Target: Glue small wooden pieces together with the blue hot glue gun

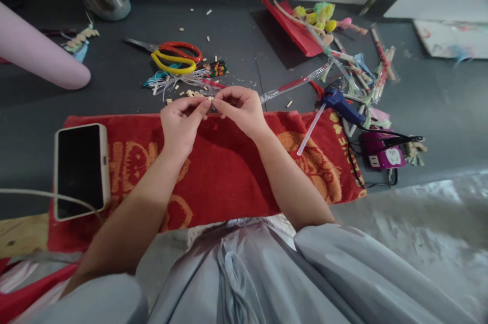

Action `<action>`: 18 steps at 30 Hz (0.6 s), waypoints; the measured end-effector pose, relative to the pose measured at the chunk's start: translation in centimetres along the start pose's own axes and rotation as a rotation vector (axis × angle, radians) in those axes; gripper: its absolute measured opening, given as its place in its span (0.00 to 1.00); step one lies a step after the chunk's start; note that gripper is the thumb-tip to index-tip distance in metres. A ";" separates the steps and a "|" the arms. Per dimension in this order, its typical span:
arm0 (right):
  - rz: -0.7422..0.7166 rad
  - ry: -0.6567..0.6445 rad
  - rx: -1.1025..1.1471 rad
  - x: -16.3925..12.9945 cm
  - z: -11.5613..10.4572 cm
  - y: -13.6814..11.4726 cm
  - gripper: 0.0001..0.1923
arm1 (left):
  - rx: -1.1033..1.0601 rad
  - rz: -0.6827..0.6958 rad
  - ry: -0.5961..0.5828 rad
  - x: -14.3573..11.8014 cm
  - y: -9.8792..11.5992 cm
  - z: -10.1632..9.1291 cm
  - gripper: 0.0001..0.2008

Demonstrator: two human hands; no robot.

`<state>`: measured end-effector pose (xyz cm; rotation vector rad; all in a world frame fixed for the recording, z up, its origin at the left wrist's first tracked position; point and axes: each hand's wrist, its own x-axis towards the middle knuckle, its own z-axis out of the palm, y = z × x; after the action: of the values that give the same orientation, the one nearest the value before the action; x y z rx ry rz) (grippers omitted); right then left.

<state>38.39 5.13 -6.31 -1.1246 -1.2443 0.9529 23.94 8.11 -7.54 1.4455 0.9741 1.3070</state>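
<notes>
Surface [229, 24]: dark grey, seen beyond and around both hands.
Towel [224, 171]: red with orange print, spread under the wrists and forearms.
Phone [81, 170]: laid screen-up on the towel's end, well to the left of the left hand.
Scissors [173, 54]: red and yellow handles, lying beyond the left hand.
Glue gun [343, 105]: blue, placed to the right of the right hand, a stick pointing down onto the towel.
Left hand [182, 123]: raised over the towel's far edge, fingertips pinched on the small piece.
Right hand [239, 108]: held just beside the left, fingertips pinched on the same piece.
Small piece [210, 102]: pale, gripped between both hands' fingertips; its kind cannot be told.
</notes>
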 end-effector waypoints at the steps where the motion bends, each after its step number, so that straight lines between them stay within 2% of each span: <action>1: -0.002 0.000 -0.001 0.0 -0.1 0.0 0.16 | 0.008 0.005 -0.013 0.0 0.0 0.0 0.11; 18: -0.086 0.003 -0.160 -0.1 -0.5 -0.3 0.19 | 0.114 0.121 -0.056 0.1 0.3 -0.6 0.06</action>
<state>38.89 4.93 -5.99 -1.1861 -1.3742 0.7982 23.36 8.21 -7.20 1.6418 0.9500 1.3077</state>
